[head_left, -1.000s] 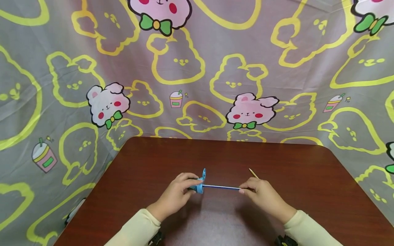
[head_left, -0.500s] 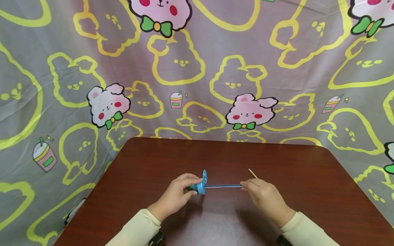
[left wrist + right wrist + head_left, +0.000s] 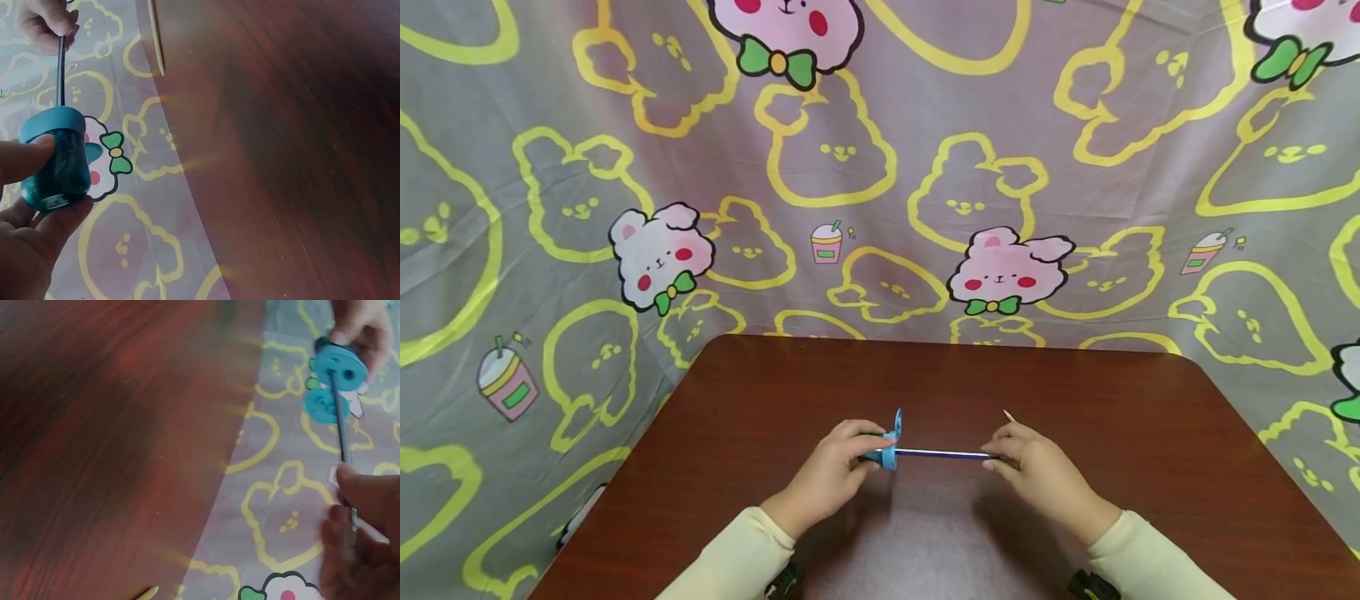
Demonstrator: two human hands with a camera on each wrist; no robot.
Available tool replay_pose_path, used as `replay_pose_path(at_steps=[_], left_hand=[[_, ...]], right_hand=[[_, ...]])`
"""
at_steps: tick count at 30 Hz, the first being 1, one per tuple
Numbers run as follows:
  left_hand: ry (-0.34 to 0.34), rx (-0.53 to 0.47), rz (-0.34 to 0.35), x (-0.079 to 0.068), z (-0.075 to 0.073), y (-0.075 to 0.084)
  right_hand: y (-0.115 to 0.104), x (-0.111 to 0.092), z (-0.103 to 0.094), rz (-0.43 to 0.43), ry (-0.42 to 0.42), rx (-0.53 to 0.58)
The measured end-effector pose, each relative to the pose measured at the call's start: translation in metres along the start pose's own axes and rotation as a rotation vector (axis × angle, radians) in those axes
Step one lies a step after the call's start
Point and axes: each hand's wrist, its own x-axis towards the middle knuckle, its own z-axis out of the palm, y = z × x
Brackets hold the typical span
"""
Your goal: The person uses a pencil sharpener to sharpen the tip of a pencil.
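Observation:
My left hand (image 3: pixel 823 477) grips a blue pencil sharpener (image 3: pixel 889 457) with a see-through teal body (image 3: pixel 62 164), held sideways above the table. Its round flip lid (image 3: pixel 326 406) hangs open, and the face shows two holes, one larger. A dark blue pencil (image 3: pixel 942 454) with a pale stripe has its tip inside one hole; the tip itself is hidden. On the other side, my right hand (image 3: pixel 1047 473) pinches the pencil's shaft between thumb and fingers, as the right wrist view also shows. The pencil runs nearly level between both hands.
A second pencil, wood-coloured and pointed (image 3: pixel 156 39), lies on the dark red-brown table (image 3: pixel 820 375) beyond my right hand, which partly covers it in the head view. A patterned grey cloth (image 3: pixel 865 158) hangs along the table's back and sides.
My right hand's fingers rolled over the pencil and back again, and the pencil's pale stripe shows differently. The left hand keeps its grip on the sharpener and has hardly moved.

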Motion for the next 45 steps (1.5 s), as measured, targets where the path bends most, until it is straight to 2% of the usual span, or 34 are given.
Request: replay_pose_path(at_steps=[2, 5, 8, 10, 12, 14, 18, 20, 21, 23, 27, 30, 33, 34, 36, 38, 40, 45], left_hand=[[-0.011, -0.054, -0.057, 0.001, 0.0, 0.0], [-0.015, -0.124, -0.118, 0.002, -0.002, 0.0], [-0.018, -0.15, -0.135, 0.003, -0.003, 0.001], [-0.027, -0.133, -0.119, 0.003, -0.003, 0.001], [-0.031, -0.092, -0.082, 0.003, -0.003, 0.002], [-0.023, -0.026, -0.015, 0.002, -0.002, 0.002], [0.018, 0.086, 0.129, 0.001, 0.0, 0.002], [0.024, 0.107, 0.159, 0.0, 0.001, 0.001], [0.022, 0.104, 0.155, -0.001, 0.001, 0.001], [0.009, 0.076, 0.114, -0.001, 0.001, 0.001], [-0.023, -0.027, -0.023, 0.0, 0.0, 0.0], [-0.033, -0.11, -0.113, 0.001, 0.0, 0.0], [-0.033, -0.169, -0.159, 0.002, 0.001, 0.001], [-0.038, -0.176, -0.164, 0.003, 0.001, 0.002], [-0.053, -0.168, -0.163, 0.004, 0.001, 0.003], [-0.069, -0.14, -0.148, 0.004, 0.002, 0.003], [-0.072, -0.09, -0.099, 0.004, 0.002, 0.004], [-0.024, 0.058, 0.097, 0.0, 0.005, 0.003]], right_hand=[[0.002, -0.001, 0.004, -0.115, 0.12, -0.089], [0.006, 0.0, 0.007, -0.273, 0.252, -0.141], [0.007, 0.0, 0.009, -0.368, 0.317, -0.143], [0.007, -0.001, 0.01, -0.375, 0.325, -0.138], [0.006, -0.002, 0.009, -0.336, 0.284, -0.086], [0.003, -0.003, 0.007, -0.239, 0.181, 0.008], [0.0, -0.002, -0.003, 0.094, -0.15, 0.307], [-0.001, -0.001, -0.007, 0.22, -0.245, 0.362], [0.0, 0.0, -0.008, 0.24, -0.259, 0.358], [0.0, 0.001, -0.006, 0.198, -0.22, 0.295], [0.0, -0.001, 0.002, 0.01, -0.006, 0.067], [0.003, -0.003, 0.008, -0.151, 0.142, -0.056], [0.007, -0.004, 0.011, -0.303, 0.263, -0.122], [0.007, -0.004, 0.011, -0.336, 0.291, -0.12], [0.008, -0.005, 0.012, -0.348, 0.306, -0.091], [0.006, -0.006, 0.011, -0.297, 0.263, -0.023], [0.005, -0.006, 0.008, -0.177, 0.147, 0.095], [0.007, -0.004, -0.003, 0.287, -0.269, 0.462]])
